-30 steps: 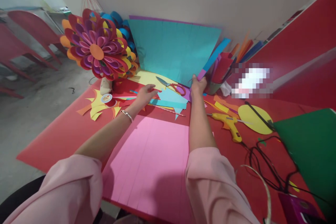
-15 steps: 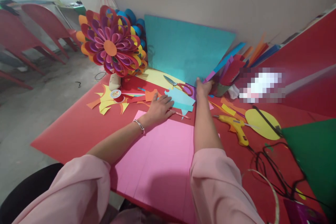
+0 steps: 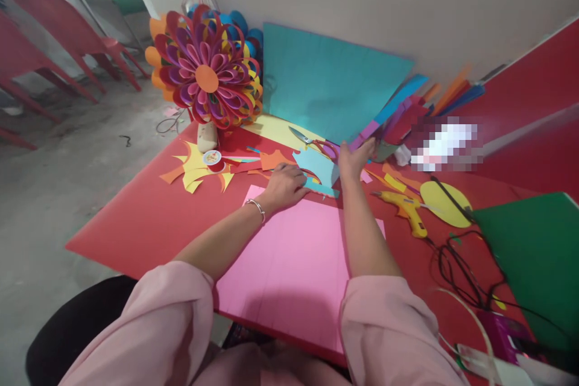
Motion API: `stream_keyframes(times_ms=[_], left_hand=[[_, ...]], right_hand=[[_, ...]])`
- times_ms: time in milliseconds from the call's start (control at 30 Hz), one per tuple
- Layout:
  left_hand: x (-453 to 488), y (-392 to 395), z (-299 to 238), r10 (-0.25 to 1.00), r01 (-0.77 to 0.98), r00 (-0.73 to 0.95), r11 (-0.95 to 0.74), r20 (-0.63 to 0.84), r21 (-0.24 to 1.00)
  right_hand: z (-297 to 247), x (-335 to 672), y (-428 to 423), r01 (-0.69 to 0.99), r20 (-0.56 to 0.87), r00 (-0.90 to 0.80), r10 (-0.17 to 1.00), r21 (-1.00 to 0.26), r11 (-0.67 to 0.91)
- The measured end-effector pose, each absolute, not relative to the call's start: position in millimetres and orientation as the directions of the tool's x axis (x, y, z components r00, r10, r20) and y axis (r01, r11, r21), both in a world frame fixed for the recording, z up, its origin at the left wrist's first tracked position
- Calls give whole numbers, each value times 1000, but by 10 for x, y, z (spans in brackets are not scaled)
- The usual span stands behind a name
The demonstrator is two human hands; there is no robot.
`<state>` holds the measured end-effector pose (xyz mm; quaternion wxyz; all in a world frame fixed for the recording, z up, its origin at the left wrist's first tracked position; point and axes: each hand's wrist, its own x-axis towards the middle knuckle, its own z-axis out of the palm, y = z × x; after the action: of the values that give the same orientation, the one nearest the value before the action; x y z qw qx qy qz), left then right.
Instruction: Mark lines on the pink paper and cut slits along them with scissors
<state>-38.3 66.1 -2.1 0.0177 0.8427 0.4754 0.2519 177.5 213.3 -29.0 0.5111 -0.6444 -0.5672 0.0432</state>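
Observation:
My left hand (image 3: 286,187) rests at the top edge of a pink paper sheet (image 3: 289,247), its fingers bent and close together over paper scraps. What lies under those fingers is hidden. A light blue paper scrap (image 3: 316,164) and an orange scrap (image 3: 272,160) lie just beyond it. My right hand (image 3: 355,160) stands on its edge at the right of the light blue scrap, with thumb and fingers apart. Scissors (image 3: 310,140) with red handles lie between the hands and a standing teal board (image 3: 332,81), handles toward my right hand.
A paper-loop flower ball (image 3: 207,78) stands at the back left, near yellow scraps (image 3: 194,163) and a small round tub (image 3: 212,160). On the right are a yellow glue gun (image 3: 404,208), a yellow paper oval (image 3: 446,202), black cords (image 3: 459,277) and a green sheet (image 3: 534,253).
My left hand's fingers were spread and are now bent together. The light blue scrap lies closer to my right hand. The whole view has shifted slightly.

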Motion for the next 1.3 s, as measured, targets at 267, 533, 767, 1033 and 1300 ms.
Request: stream_keyframes(times_ms=[267,533,767,1033,1300], left_hand=[[-448,694,-8,894,920,112,-259,434,295],[-429,674,-20,894,899,230,-347,385,267],[-434,683,-12,848,833,370,-483,380,268],[-437,717,-15,840,843,359,-479,408,244],[-457,746,-44,866,874,298,-416,401,251]], right_hand=[[53,1323,1508,805,290,-51,956,-554,211],[287,1374,1376,886,162,-196,967,-393,245],[350,1383,1338,858,133,-296,946,-399,325],[352,1489,1352,929,197,-291,936,-176,326],[308,1539,1444,921,251,-295,922,-180,344]])
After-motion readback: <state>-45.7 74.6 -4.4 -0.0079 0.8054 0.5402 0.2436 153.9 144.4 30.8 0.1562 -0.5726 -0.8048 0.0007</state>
